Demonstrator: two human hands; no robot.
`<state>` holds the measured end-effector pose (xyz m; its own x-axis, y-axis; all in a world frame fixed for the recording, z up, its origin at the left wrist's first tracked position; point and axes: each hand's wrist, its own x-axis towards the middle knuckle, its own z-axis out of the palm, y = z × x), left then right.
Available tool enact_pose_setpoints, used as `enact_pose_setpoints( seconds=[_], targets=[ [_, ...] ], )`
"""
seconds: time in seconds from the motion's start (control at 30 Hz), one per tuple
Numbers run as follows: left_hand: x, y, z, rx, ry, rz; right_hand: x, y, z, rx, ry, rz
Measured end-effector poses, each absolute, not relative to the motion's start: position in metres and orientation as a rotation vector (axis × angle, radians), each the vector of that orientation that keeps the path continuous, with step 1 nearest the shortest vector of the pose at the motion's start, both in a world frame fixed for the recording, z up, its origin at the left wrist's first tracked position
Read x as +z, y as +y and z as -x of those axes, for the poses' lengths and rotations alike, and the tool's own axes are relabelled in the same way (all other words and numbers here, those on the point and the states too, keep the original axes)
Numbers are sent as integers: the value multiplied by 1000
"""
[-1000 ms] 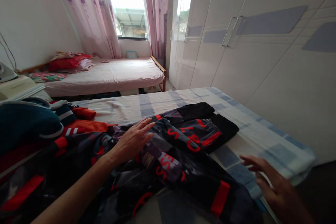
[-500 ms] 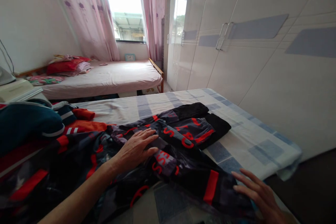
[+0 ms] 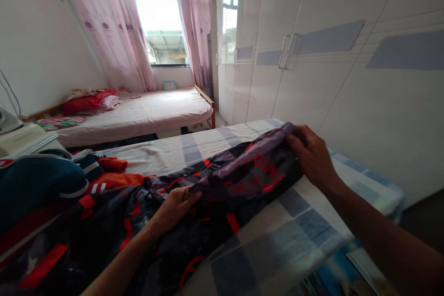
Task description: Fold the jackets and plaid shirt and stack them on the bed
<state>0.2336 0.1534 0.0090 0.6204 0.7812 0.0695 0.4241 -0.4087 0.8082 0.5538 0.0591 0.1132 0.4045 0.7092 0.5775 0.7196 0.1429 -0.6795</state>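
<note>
A black and grey patterned garment with red lettering (image 3: 256, 182) lies spread over the bed. One long part of it, a sleeve or a leg (I cannot tell which), is lifted and folded, with a purplish edge along the top. My right hand (image 3: 310, 155) grips the far end of that part, raised above the sheet. Lower and to the left, my left hand (image 3: 182, 201) pinches the same cloth, fingers closed on it. The rest of the garment runs left under my left forearm.
Teal and orange clothes (image 3: 45, 173) are heaped at the left. Beneath everything is a blue-and-white checked sheet (image 3: 308, 229). A second bed (image 3: 156, 106) stands by the window, and a white wardrobe (image 3: 322, 0) lines the right side. An iron (image 3: 9, 120) sits far left.
Both hands, lying open on or by the garment before, are now closed on it. My right hand has moved up and away, carrying the garment's long part over the rest.
</note>
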Motion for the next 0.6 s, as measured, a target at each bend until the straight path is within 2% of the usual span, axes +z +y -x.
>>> enact_pose_setpoints(
  seconds=[0.17,0.33,0.4,0.5,0.6],
  targets=[
    [4,177,-244,662,1111,-1791,52,156,-585,346,-1224,1915],
    [-2,181,-248,648,1213,-1947,15,172,-595,346,-1322,1980],
    [0,176,-250,647,1288,-2034,16,165,-595,193,-1415,2042],
    [9,160,-244,702,1428,-2061,23,150,-588,-238,-1618,2130],
    [24,134,-216,782,1575,-2218,36,135,-565,-529,-1811,1897]
  ],
)
